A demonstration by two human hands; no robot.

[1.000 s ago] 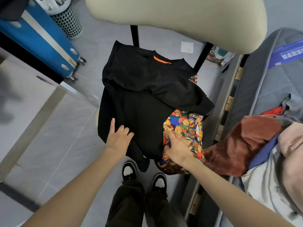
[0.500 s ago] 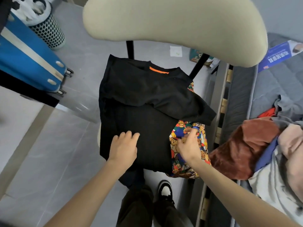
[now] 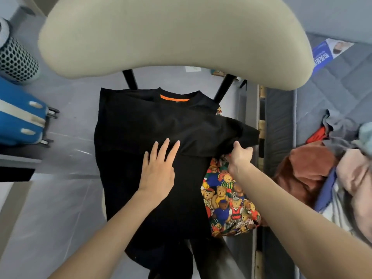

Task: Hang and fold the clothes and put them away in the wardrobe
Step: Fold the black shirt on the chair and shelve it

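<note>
Fabric of the black T-shirt looks light and limp: left hand presses it flat, fingers straight; right hand pinches the sleeve at its hem, likely the best hold.

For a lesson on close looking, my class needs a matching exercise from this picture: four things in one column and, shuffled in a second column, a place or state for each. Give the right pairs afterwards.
Column one
1. left hand
2. right hand
3. bear-print cloth
4. suitcase

Column two
a. grips a sleeve of the black shirt
b. blue, at the left edge of the view
c. lies flat on the black shirt, fingers straight
d. partly under the black shirt, showing at its right side

Pairs: 1-c, 2-a, 3-d, 4-b
</note>
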